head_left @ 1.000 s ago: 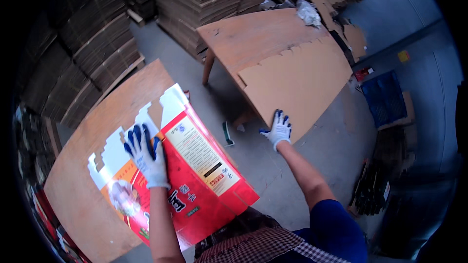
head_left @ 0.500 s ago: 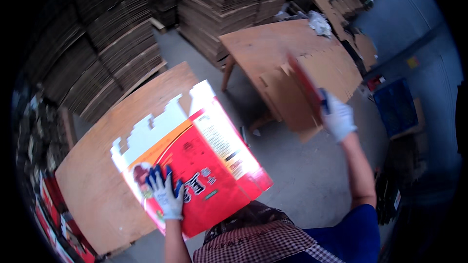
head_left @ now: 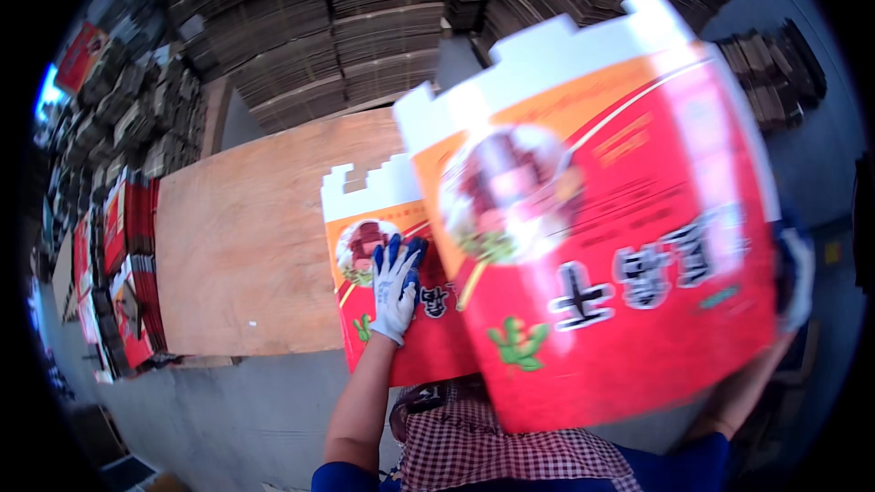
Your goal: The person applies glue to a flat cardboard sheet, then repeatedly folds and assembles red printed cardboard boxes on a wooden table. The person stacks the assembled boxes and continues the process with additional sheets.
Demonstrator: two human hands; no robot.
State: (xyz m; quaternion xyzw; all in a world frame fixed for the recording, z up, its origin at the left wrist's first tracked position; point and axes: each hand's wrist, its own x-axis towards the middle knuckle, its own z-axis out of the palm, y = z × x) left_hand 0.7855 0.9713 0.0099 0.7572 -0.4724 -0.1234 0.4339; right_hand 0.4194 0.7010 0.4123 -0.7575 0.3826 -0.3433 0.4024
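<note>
A flat printed carton (head_left: 465, 357), red and orange with a white notched edge, lies at the right end of the wooden table. Spread on it is my left hand (head_left: 396, 290), in a white glove with blue fingers, palm down. A second flattened carton (head_left: 592, 346) of the same print is raised above the first and slanted, covering much of it. My gloved right hand (head_left: 797, 278) grips this one by its right edge; part of the hand is hidden behind the board.
The bare wooden tabletop (head_left: 246, 246) extends to the left. Folded red cartons (head_left: 137, 219) are stacked beyond its left end. High piles of brown cardboard (head_left: 383, 36) stand behind the table, with more cardboard bundles (head_left: 761, 77) at the far right.
My right hand has come from the other table with the second carton, now above the first. My left hand stays on the lower carton. The view has swung left.
</note>
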